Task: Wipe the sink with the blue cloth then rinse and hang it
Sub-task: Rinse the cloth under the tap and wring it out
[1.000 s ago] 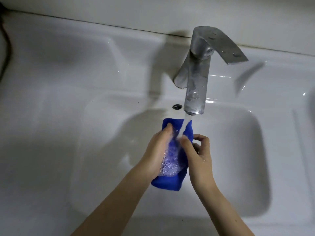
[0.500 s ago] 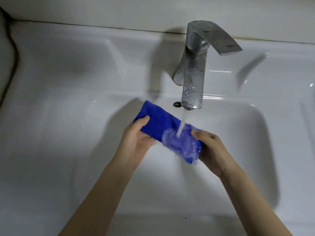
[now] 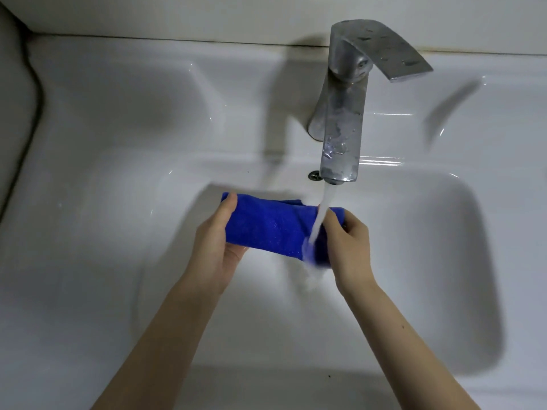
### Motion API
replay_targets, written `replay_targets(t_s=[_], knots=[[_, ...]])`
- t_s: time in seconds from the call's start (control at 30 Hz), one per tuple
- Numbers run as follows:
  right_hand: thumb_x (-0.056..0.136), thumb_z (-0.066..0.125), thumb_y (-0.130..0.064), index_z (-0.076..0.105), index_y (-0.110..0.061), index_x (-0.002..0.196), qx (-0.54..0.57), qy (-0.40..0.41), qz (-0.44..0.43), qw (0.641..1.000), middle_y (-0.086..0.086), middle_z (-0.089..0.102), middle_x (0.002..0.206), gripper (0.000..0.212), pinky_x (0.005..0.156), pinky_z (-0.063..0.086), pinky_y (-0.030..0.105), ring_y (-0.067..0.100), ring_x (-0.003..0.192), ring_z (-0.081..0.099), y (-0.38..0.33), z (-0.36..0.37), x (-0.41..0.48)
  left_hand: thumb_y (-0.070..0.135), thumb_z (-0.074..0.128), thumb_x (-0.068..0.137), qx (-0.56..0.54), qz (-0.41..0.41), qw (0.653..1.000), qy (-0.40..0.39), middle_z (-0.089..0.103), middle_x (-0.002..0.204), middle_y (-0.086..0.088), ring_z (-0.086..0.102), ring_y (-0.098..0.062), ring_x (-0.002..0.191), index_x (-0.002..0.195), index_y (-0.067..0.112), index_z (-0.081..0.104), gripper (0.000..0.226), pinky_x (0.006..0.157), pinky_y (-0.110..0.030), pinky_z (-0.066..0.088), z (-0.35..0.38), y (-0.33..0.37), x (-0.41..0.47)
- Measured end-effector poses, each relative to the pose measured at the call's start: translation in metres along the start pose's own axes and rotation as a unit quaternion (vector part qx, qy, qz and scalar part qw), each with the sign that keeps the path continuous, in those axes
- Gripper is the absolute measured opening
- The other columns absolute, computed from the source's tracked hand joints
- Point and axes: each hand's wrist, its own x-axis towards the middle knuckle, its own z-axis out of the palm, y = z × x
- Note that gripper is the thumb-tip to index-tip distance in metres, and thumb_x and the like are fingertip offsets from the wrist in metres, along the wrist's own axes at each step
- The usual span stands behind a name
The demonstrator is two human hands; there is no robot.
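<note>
**No readable markings**

Nothing legible appears anywhere — the water-spotted chrome metal faucet (image 3: 343,113), the glossy white ceramic sink (image 3: 444,232) and the folded blue terry cloth (image 3: 266,226) carry no text, brand, number or sign.

Single head view, looking steeply down from above and in front of the sink (image 3: 444,184). Close range; faces the back wall (image 3: 177,13). Tap (image 3: 343,119) upper centre, forearms entering from bottom edge.
</note>
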Motion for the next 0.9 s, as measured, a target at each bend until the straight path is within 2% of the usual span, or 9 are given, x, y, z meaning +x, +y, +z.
replay_targets(t_s=[0.1,0.23,0.37,0.47,0.57,0.63,0.73,0.83,0.9], knots=[[0.096,0.061,-0.031,0.052,-0.011,0.065,-0.008,0.030,-0.007,1.000,-0.006,0.048,0.055,0.038,0.046,0.041,0.018,0.008,0.050,0.045,0.003,-0.025,-0.001,0.039,0.067,0.091,0.004,-0.013,1.000,-0.011,0.077,0.105,-0.004,0.073,-0.017,0.098,0.087,0.025,0.080,0.019,0.075,-0.029,0.059,0.017,-0.014,-0.001],[0.095,0.060,-0.035,0.059,-0.020,0.064,-0.014,0.053,-0.001,0.998,-0.009,0.057,0.057,0.035,0.043,0.045,0.021,0.005,0.050,0.055,0.009,-0.059,-0.004,0.036,0.064,0.093,0.016,-0.036,0.998,-0.042,0.077,0.101,-0.006,0.074,-0.019,0.094,0.084,0.022,0.080,0.023,0.075,-0.032,0.059,0.039,-0.037,-0.008],[0.095,0.058,-0.036,0.058,-0.016,0.068,-0.041,0.095,0.015,0.994,-0.011,0.056,0.058,0.033,0.050,0.048,0.028,0.008,0.055,0.053,0.016,-0.079,-0.004,0.034,0.063,0.094,0.030,-0.063,0.997,-0.042,0.074,0.108,-0.017,0.072,-0.032,0.100,0.100,0.010,0.076,0.028,0.084,-0.047,0.059,0.053,-0.053,-0.014],[0.095,0.057,-0.032,0.056,-0.018,0.066,-0.012,0.118,0.028,0.993,-0.010,0.054,0.059,0.032,0.061,0.047,0.033,0.010,0.058,0.050,0.018,-0.069,-0.007,0.037,0.066,0.091,0.024,-0.063,0.998,-0.017,0.074,0.107,-0.018,0.073,-0.030,0.094,0.098,0.009,0.075,0.030,0.077,-0.044,0.061,0.055,-0.054,-0.014],[0.095,0.057,-0.030,0.045,-0.016,0.068,0.021,0.098,0.006,0.995,-0.011,0.045,0.060,0.033,0.057,0.040,0.022,0.006,0.056,0.042,0.019,-0.043,-0.015,0.044,0.070,0.084,0.000,-0.043,0.999,0.024,0.072,0.112,-0.018,0.071,-0.031,0.097,0.106,0.007,0.072,0.043,0.078,-0.043,0.061,0.049,-0.046,-0.011],[0.092,0.059,-0.027,0.041,-0.016,0.066,0.047,0.046,-0.002,0.998,-0.010,0.043,0.059,0.034,0.052,0.038,0.017,0.005,0.054,0.040,0.017,-0.030,-0.018,0.049,0.069,0.083,-0.001,-0.017,0.999,0.029,0.071,0.115,-0.020,0.070,-0.033,0.100,0.111,0.003,0.069,0.054,0.084,-0.044,0.059,0.039,-0.039,-0.007],[0.079,0.056,-0.024,0.054,-0.013,0.077,0.004,-0.112,-0.004,0.994,-0.005,0.059,0.069,0.011,0.055,0.044,0.018,0.008,0.062,0.055,0.006,-0.029,-0.008,0.049,0.065,0.081,0.020,0.005,1.000,-0.023,0.070,0.102,-0.016,0.069,-0.032,0.093,0.096,0.009,0.067,0.043,0.075,-0.042,0.058,0.022,-0.021,0.001],[0.080,0.054,-0.031,0.061,-0.007,0.101,-0.063,-0.298,0.037,0.952,0.007,0.067,0.085,0.033,0.066,0.049,0.028,0.017,0.075,0.064,-0.008,-0.033,0.004,0.043,0.059,0.085,0.060,0.006,0.991,-0.119,0.069,0.089,-0.010,0.068,-0.027,0.084,0.088,0.013,0.065,0.031,0.070,-0.036,0.056,0.017,-0.008,0.005],[0.088,0.055,-0.045,0.065,-0.007,0.108,-0.089,-0.375,0.062,0.921,0.009,0.071,0.092,0.044,0.071,0.052,0.033,0.024,0.082,0.069,-0.016,-0.029,0.006,0.039,0.056,0.087,0.086,0.011,0.983,-0.165,0.069,0.089,-0.012,0.066,-0.026,0.084,0.092,0.008,0.063,0.032,0.072,-0.036,0.055,0.020,-0.006,0.007]])
